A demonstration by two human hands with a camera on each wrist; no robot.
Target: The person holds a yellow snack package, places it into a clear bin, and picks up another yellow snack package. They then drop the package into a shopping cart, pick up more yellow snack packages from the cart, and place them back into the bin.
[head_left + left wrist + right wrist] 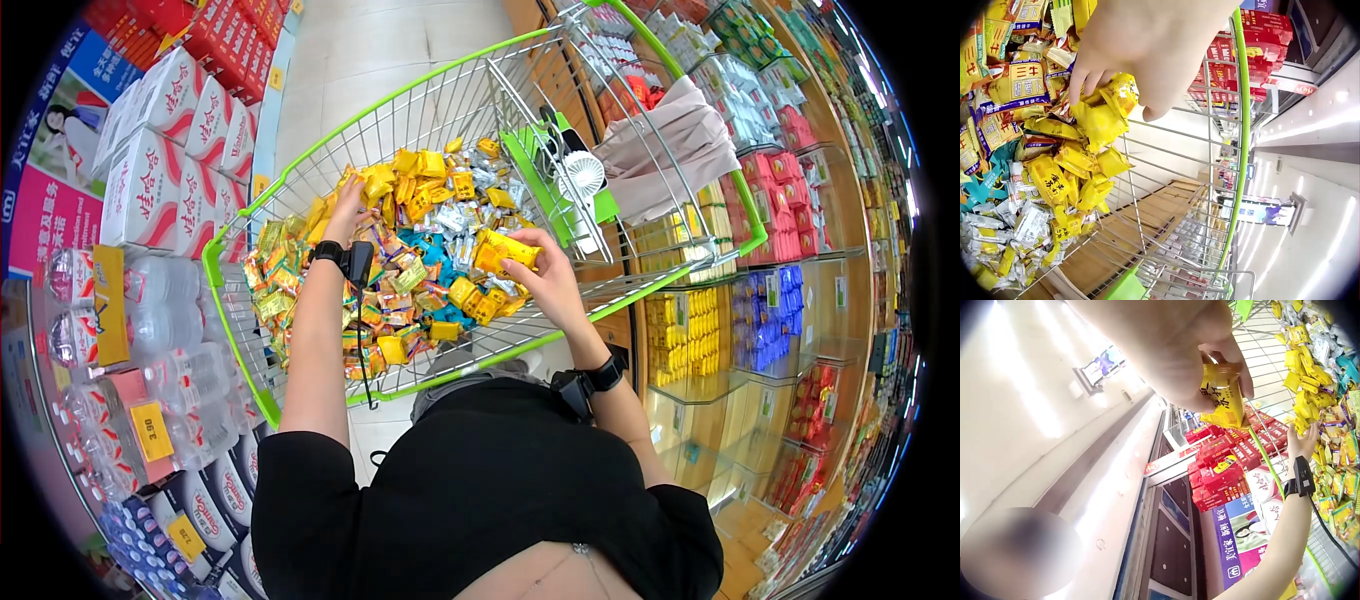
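A wire shopping cart with a green rim (pixel 228 232) holds a heap of small snack packets (pixel 420 270), yellow, orange, teal and silver. My left hand (pixel 346 200) reaches into the far left of the heap. In the left wrist view its fingers and thumb (pixel 1113 100) curl round yellow packets (pixel 1100 119) near the cart's wire side. My right hand (pixel 528 262) is raised over the near right of the heap and grips a few yellow packets (pixel 503 250). In the right wrist view, one yellow packet (pixel 1222 394) is pinched under its thumb.
A small white fan (pixel 582 175) and a beige bag (pixel 665 150) sit in the cart's folding seat. Shelves of boxed goods (pixel 770 300) line the right. White cartons (pixel 165 160) and bottled water (pixel 170 380) stand at the left. A tiled aisle (pixel 380 50) runs ahead.
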